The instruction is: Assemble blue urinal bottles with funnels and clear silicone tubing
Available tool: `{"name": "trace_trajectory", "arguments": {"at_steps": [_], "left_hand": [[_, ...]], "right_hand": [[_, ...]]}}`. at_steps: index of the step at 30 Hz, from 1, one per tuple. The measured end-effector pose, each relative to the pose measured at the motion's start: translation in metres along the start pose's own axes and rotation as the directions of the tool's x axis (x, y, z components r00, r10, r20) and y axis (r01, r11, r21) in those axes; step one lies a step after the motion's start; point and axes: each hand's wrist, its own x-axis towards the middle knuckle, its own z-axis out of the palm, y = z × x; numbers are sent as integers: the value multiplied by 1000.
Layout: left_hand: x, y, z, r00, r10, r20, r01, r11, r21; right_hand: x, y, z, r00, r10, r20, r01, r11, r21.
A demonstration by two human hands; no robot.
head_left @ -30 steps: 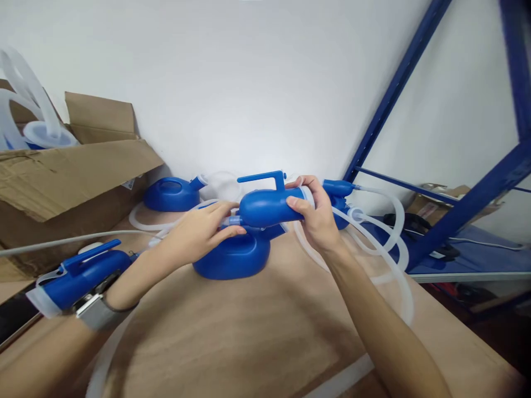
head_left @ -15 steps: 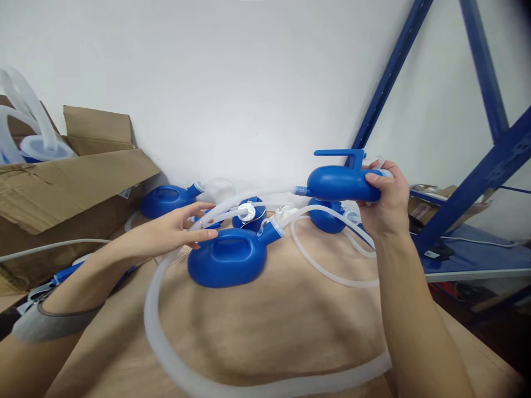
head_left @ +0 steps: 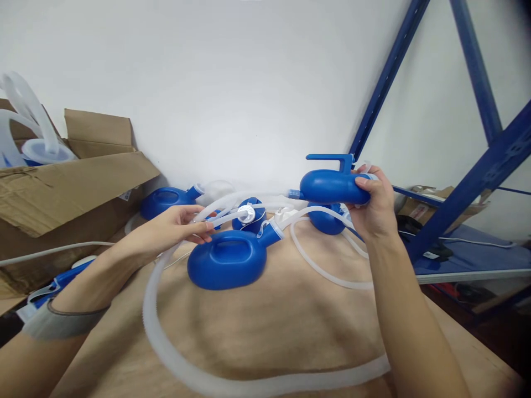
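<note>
My right hand (head_left: 375, 202) grips a blue bottle (head_left: 332, 186) by its capped end, above the table. The bottle lies sideways in the air, its handle on top, and a translucent hose (head_left: 153, 315) runs from its left tip. My left hand (head_left: 188, 223) is closed around tubing at the left, just above another blue bottle (head_left: 227, 260) with a moulded handle. That bottle rests on the table, with a tube at its white-collared neck. Behind it are a blue bottle with a white cap (head_left: 246, 213) and one more blue bottle (head_left: 326, 219).
An open cardboard box (head_left: 78, 188) with tubes and lidded containers stands at the left. A blue bottle (head_left: 165, 202) lies beside it. Blue shelving (head_left: 460, 188) rises at the right, holding another box (head_left: 423, 213). A white wall stands behind the brown table (head_left: 286, 326).
My left hand has closed around the tubing; its fingers were more spread before. My right hand and the raised bottle have shifted slightly left and down.
</note>
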Motion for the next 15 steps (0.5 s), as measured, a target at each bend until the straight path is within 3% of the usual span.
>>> {"name": "trace_trajectory", "arguments": {"at_steps": [9, 15], "left_hand": [[1, 1, 1, 973, -65, -222, 54, 997, -56], [-1, -2, 1, 933, 36, -359, 50, 973, 227]], "right_hand": [[6, -4, -10, 996, -4, -88, 12, 996, 91], [2, -6, -5, 997, 0, -73, 5, 998, 68]]}}
